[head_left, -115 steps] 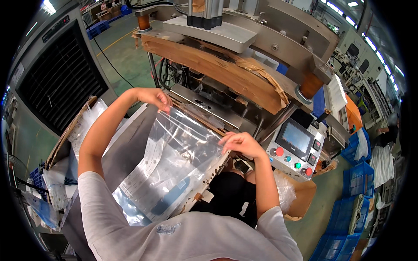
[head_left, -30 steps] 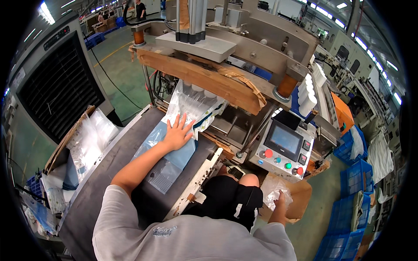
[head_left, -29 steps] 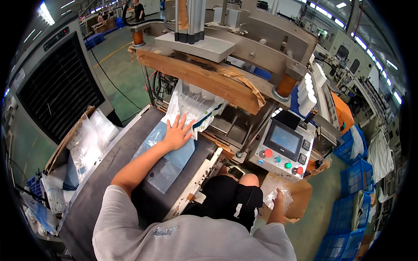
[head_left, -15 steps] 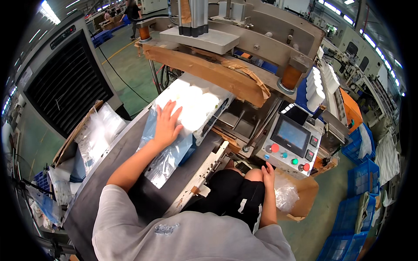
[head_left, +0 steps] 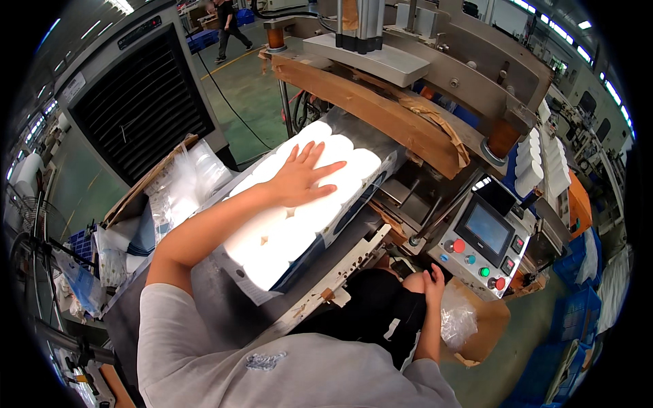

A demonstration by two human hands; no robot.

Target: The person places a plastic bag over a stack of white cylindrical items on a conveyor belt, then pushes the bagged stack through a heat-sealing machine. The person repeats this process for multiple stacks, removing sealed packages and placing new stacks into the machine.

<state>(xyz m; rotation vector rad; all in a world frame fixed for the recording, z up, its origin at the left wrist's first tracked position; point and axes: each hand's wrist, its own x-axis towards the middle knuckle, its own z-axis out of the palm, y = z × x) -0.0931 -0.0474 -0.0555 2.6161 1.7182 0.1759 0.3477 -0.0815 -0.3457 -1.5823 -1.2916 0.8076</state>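
A pack of white rolls [head_left: 272,241] in clear film with a dark blue side lies lengthwise on the dark table [head_left: 204,313]. Its far end reaches toward the press. My left hand [head_left: 303,178] rests palm down on top of the rolls, its fingers spread. Glare washes out much of the white surface. My right hand [head_left: 434,282] stays low by my knee, beside the control panel [head_left: 479,234], fingers loosely extended and no object visible in it.
A press with a brown-wrapped bar [head_left: 367,112] stands over the table's far end. An open carton of clear bags [head_left: 187,183] is at left, another carton [head_left: 486,323] at lower right. Blue crates [head_left: 575,313] line the right. Far off, a person [head_left: 228,30] walks.
White rolls now fill the near part of the table, where a loose, flat bag end lay before. My left hand lies farther right on the rolls. The whole view has shifted slightly.
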